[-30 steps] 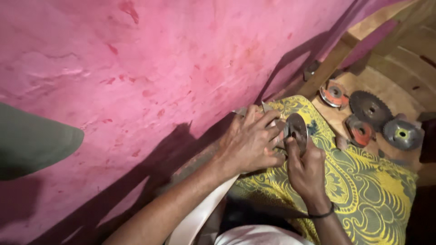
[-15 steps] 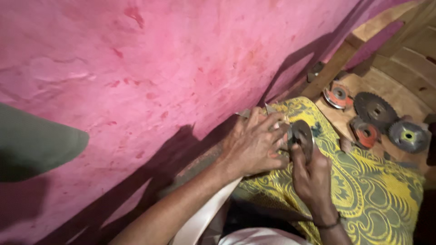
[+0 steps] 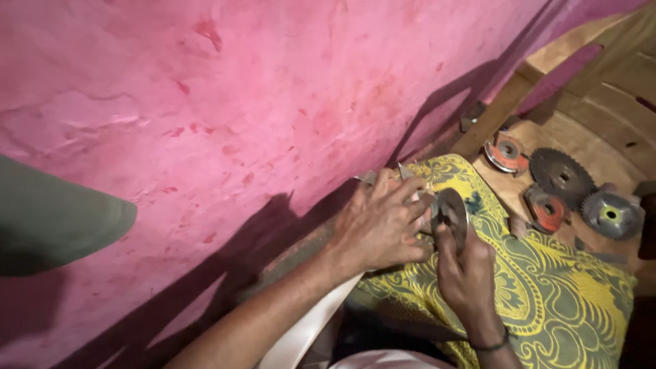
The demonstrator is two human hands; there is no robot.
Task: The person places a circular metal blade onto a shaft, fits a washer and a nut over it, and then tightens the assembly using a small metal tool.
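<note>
Both hands [image 3: 383,222] [image 3: 465,270] keep gripping the metal disc [image 3: 452,213], barely shifted.

Both hands meet over the cloth [image 3: 547,301], beside the wall [image 3: 239,102]: left hand [image 3: 379,225] nearest the wall, right hand [image 3: 468,273] just right of it, the disc [image 3: 452,213] between them. Four gears [image 3: 562,174] lie on the bench [image 3: 588,147] beyond.
</note>
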